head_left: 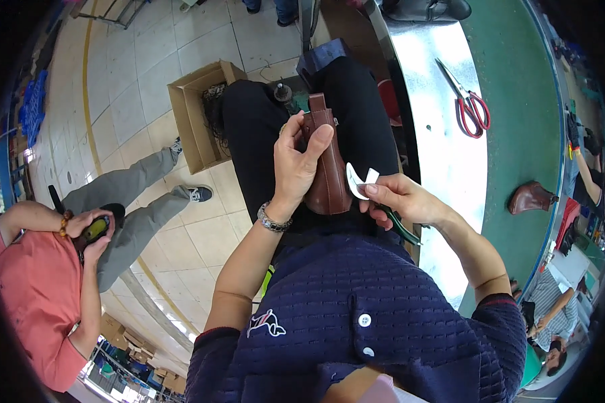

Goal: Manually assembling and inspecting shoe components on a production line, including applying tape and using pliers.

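A brown leather ankle boot [331, 176] rests over my lap with its pull tab pointing away from me. My left hand [297, 164] is closed round its shaft, the thumb lying across the leather. Close to the boot's right side, my right hand [400, 200] is closed on a green-handled hand tool [406, 232]. The tool's working end is hidden, so its exact kind does not show. A curved white strip [357, 183] stands out from the right fingers beside the boot.
Red-handled scissors [474, 114] lie on the shiny metal bench [444, 60] to my right. Another brown boot [531, 198] sits on the green belt [511, 101] beyond. A cardboard box [191, 121] stands left of my knees. A person in a pink shirt [40, 289] stands at left.
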Demonstrator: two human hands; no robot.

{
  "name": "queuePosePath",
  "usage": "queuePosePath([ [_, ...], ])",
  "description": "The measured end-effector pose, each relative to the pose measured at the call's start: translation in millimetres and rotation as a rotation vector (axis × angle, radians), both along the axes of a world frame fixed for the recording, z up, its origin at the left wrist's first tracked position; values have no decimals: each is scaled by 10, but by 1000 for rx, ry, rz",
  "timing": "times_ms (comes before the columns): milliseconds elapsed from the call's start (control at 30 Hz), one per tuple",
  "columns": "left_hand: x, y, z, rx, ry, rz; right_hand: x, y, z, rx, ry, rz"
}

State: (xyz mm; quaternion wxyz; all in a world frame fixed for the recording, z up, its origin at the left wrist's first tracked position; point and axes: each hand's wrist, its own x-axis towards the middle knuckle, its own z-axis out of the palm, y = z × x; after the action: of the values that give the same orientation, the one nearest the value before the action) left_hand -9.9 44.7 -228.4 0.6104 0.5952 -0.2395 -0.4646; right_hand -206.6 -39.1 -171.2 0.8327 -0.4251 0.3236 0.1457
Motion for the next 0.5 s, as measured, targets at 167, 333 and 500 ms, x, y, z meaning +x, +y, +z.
queuePosePath([
  [167, -43, 14, 40, 14, -10, 2, 104, -29, 12, 21, 12, 115],
  [333, -70, 53, 95, 34, -53, -10, 192, -75, 170, -268, 94, 389],
  [500, -92, 14, 86, 47, -70, 23, 278, -83, 313, -452, 176, 472],
])
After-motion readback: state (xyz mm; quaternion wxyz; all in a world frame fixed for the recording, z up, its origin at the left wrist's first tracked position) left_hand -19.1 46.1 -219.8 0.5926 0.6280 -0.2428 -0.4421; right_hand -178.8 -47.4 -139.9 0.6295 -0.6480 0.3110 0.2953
